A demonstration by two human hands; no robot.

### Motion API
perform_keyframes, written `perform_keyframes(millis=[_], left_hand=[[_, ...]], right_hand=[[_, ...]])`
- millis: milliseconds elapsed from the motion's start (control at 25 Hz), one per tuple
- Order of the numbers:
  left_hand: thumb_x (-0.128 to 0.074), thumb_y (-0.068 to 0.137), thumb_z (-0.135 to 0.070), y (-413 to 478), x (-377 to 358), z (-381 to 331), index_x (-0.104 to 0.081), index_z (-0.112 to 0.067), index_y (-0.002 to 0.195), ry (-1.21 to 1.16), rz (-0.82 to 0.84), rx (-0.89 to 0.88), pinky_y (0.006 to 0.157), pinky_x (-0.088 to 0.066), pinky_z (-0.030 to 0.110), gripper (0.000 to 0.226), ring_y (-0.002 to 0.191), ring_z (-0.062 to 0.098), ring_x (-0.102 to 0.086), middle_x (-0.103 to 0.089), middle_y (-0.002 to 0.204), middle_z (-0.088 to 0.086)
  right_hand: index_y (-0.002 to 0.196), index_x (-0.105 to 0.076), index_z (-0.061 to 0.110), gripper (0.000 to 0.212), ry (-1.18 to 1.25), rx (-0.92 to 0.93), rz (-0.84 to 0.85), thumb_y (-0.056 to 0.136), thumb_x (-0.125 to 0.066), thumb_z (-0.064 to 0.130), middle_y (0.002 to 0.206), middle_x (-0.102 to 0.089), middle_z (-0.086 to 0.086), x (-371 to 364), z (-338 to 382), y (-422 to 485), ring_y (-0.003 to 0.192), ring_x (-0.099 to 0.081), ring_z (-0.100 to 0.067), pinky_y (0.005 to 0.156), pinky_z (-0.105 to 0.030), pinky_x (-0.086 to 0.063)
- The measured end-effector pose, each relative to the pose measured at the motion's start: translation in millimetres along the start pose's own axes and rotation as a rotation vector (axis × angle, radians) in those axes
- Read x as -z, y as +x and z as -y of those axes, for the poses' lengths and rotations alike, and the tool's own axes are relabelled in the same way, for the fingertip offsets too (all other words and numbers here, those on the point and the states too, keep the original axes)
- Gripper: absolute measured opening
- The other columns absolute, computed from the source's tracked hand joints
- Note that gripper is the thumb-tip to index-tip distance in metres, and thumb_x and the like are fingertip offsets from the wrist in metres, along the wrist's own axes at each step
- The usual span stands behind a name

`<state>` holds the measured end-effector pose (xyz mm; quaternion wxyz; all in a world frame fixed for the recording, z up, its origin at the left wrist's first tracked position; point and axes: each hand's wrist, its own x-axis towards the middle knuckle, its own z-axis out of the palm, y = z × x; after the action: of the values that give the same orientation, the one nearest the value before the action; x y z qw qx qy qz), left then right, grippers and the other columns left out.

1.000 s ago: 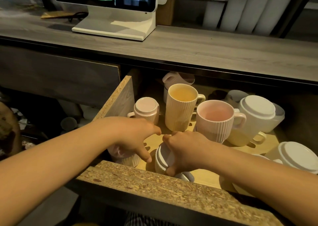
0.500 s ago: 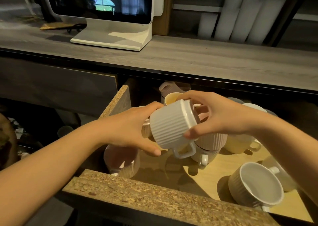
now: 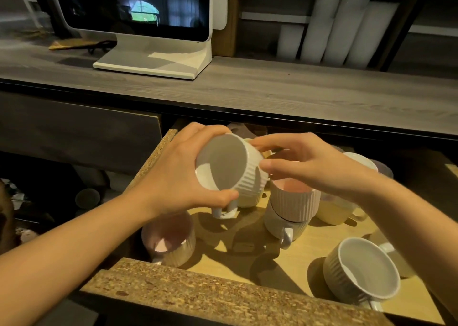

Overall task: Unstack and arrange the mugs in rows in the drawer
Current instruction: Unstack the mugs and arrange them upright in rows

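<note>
A white ribbed mug (image 3: 228, 167) is held in the air above the open drawer (image 3: 223, 298), its mouth turned toward me and its handle pointing down. My left hand (image 3: 178, 174) wraps its left side and rim; my right hand (image 3: 304, 164) touches its right side with the fingertips. Below to the right, a pink ribbed mug (image 3: 295, 201) is stacked on a white mug (image 3: 285, 226). A pink mug (image 3: 168, 239) stands at the drawer's front left, and a white mug (image 3: 361, 273) leans at the front right. A yellow mug (image 3: 334, 209) sits behind my right wrist.
More mugs sit at the drawer's back, mostly hidden by my hands. The drawer's chipboard front edge runs across the bottom. Above is a grey wooden counter (image 3: 297, 92) with a white screen stand (image 3: 153, 62) and white rolls (image 3: 342, 25).
The white mug, held sideways over the drawer half a second ago, has been turned so its mouth faces me. My left hand has taken a fuller grip on it; my right hand has loosened to fingertips.
</note>
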<state>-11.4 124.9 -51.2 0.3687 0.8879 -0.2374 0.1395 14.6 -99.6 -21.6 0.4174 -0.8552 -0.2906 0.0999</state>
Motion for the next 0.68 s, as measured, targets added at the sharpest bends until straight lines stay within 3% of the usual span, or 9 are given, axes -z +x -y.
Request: perform_keyframes(millis=[120,200,280,440,600,680], left_hand=[[-0.065,0.049,-0.064,-0.2,-4.9,-1.7,-0.039,-0.042,0.118,0.049,-0.023,0.037,0.08,-0.048,0.024,0.077,0.102,0.005,-0.045,-0.043,0.112,-0.012],[-0.063,0.049,-0.066,-0.7,-6.8,-3.3,-0.039,-0.043,0.118,0.065,-0.026,0.063,0.078,-0.044,0.019,0.077,0.1,0.003,-0.043,-0.041,0.11,-0.013],[-0.061,0.048,-0.069,-2.1,-8.7,-5.4,-0.04,-0.042,0.12,0.124,0.002,0.055,0.075,-0.036,0.011,0.079,0.098,0.0,-0.039,-0.036,0.108,-0.017],[-0.072,0.055,-0.067,-1.9,-14.2,-8.4,-0.04,-0.036,0.127,0.25,0.106,0.053,0.074,-0.032,0.008,0.084,0.099,-0.003,-0.031,-0.031,0.109,-0.018],[-0.075,0.056,-0.06,2.7,-7.1,2.1,-0.031,-0.05,0.124,0.027,0.324,0.085,0.08,-0.039,0.008,0.082,0.112,-0.007,-0.039,-0.036,0.119,-0.026],[-0.079,0.058,-0.052,2.5,-3.1,5.7,-0.029,-0.052,0.127,-0.062,0.407,0.091,0.087,-0.038,0.007,0.085,0.117,-0.011,-0.039,-0.038,0.126,-0.03]], right_hand=[[0.12,-0.061,0.033,0.036,-0.144,-0.002,-0.095,0.088,-0.049,0.046,0.111,-0.068,0.013,-15.1,15.2,-3.4,0.099,-0.062,-0.004,0.076,-0.019,-0.056],[0.117,-0.062,0.031,0.039,-0.173,-0.039,-0.142,0.087,-0.046,0.051,0.105,-0.069,0.009,-25.0,20.1,-2.8,0.093,-0.063,-0.01,0.074,-0.026,-0.058],[0.116,-0.062,0.028,0.033,-0.206,-0.08,-0.191,0.092,-0.046,0.045,0.096,-0.067,0.008,-35.3,17.2,0.6,0.085,-0.063,-0.009,0.07,-0.027,-0.058],[0.102,-0.061,0.023,0.02,-0.315,-0.131,-0.227,0.098,-0.042,0.026,0.075,-0.055,0.009,-47.4,7.9,7.3,0.069,-0.06,-0.008,0.053,-0.013,-0.046],[0.075,-0.05,0.03,0.026,-0.263,-0.141,-0.219,0.098,-0.043,0.02,0.067,-0.049,0.01,-41.8,1.8,6.7,0.058,-0.053,-0.006,0.041,-0.008,-0.04],[0.079,-0.051,0.029,0.022,-0.259,-0.155,-0.214,0.098,-0.043,0.021,0.068,-0.048,0.013,-40.7,-2.0,7.3,0.06,-0.051,-0.007,0.042,-0.008,-0.038]])
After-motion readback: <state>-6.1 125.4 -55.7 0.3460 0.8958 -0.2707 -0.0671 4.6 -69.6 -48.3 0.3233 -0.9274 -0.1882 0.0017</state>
